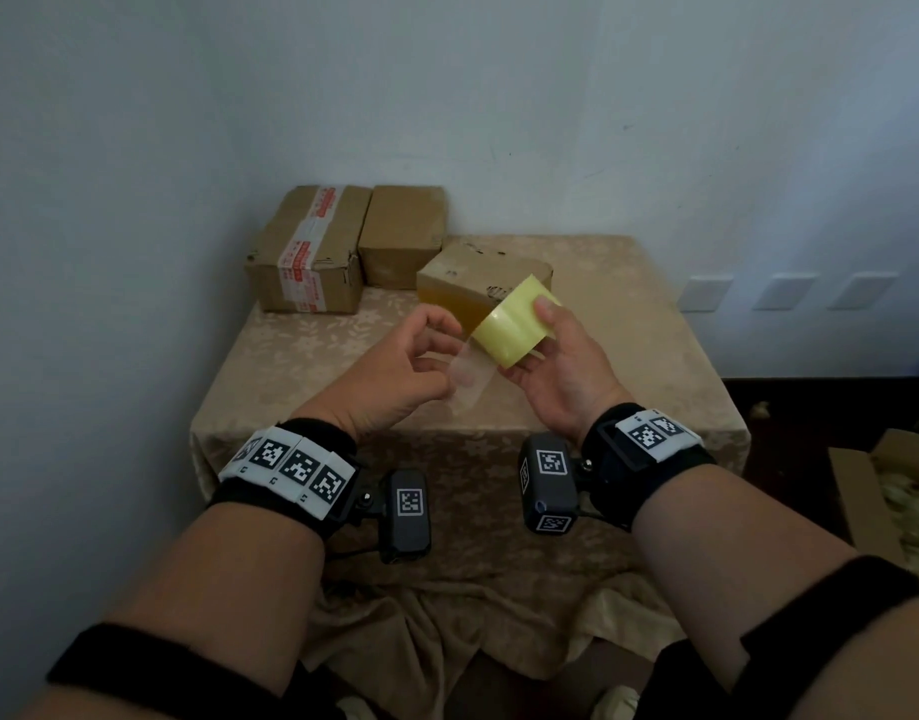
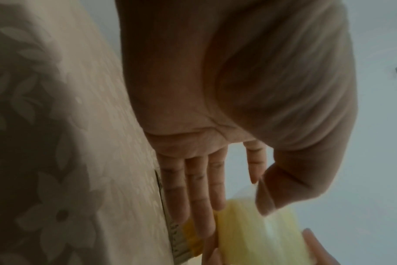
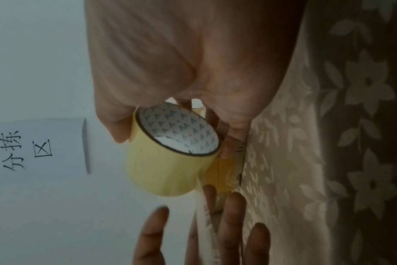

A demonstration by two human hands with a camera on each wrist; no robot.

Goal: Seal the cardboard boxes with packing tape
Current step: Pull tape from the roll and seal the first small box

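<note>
Above the tabletop (image 1: 602,324), between the two hands, sits one roll of packing tape (image 1: 517,327). It is pale yellow and translucent, with a card core printed inside with small grey triangles. One clear strip (image 1: 470,374) is drawn off the roll toward the left hand; its far end is hard to trace.

Three cardboard boxes rest on the tabletop. The first box (image 1: 311,252), at the back left, carries a band of white tape with red print across its top and down its front. The second box (image 1: 402,236) stands just beside it on the right and is plain brown. The third box (image 1: 486,270), nearer the hands, has a glossy amber patch on its front left face; the roll partly covers it in the head view. A gold cloth with a flower pattern covers the tabletop.

The right hand (image 1: 561,366) grasps the roll, thumb on the outer winding and fingers curled around the opposite side. The left hand (image 1: 395,371) pinches the free strip between thumb and forefinger; the remaining three fingers are extended and held close together.

On the wall, one white sheet (image 3: 41,147) bears black characters.
</note>
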